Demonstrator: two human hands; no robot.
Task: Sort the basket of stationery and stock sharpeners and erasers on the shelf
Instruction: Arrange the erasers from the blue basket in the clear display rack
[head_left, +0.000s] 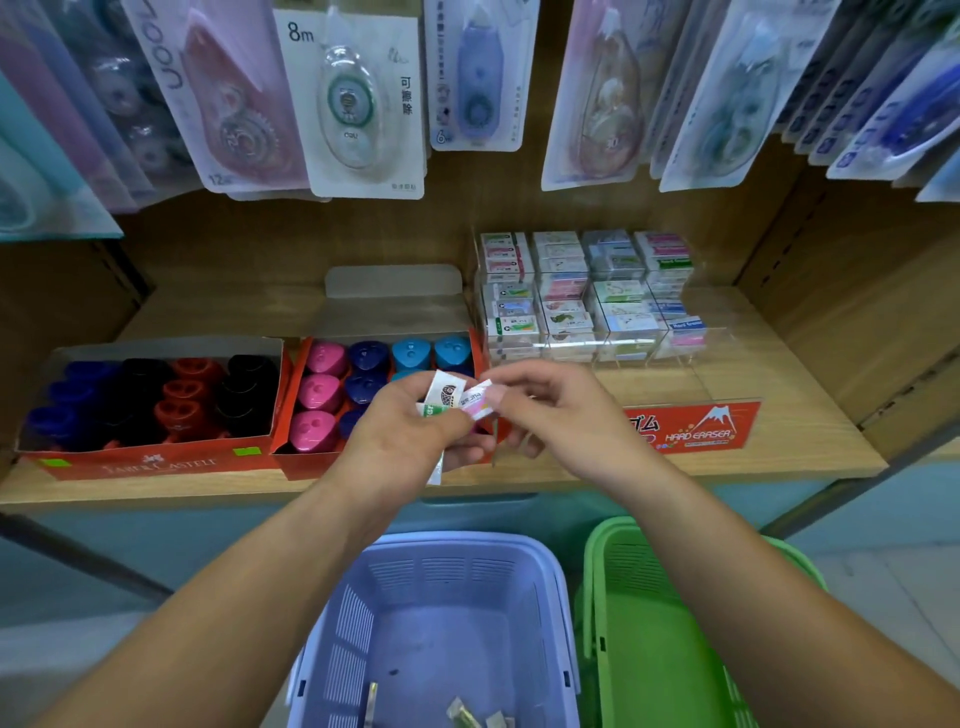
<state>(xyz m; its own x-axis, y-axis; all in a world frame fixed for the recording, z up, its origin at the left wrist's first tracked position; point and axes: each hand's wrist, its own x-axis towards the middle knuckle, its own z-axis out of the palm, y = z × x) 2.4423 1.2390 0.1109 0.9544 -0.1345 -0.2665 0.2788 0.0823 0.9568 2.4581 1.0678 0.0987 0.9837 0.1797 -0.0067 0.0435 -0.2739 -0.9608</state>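
Note:
My left hand (400, 436) grips a small bunch of wrapped erasers (442, 397) in front of the shelf. My right hand (550, 410) pinches one pink-and-white eraser (480, 402) at the top of that bunch. Behind them a clear acrylic rack (587, 296) holds rows of boxed erasers. Two red cardboard boxes hold sharpeners: dark blue, black and red ones (156, 400) on the left, pink, navy and light blue ones (358, 379) beside it. A lilac basket (441, 623) below holds a few small items at its bottom.
A green basket (665, 623) stands to the right of the lilac one. Correction-tape cards (358, 98) hang above the shelf. A red "Hard Eraser" sign (696, 426) fronts the rack. The wooden shelf (779, 364) has bare board to the right of the rack.

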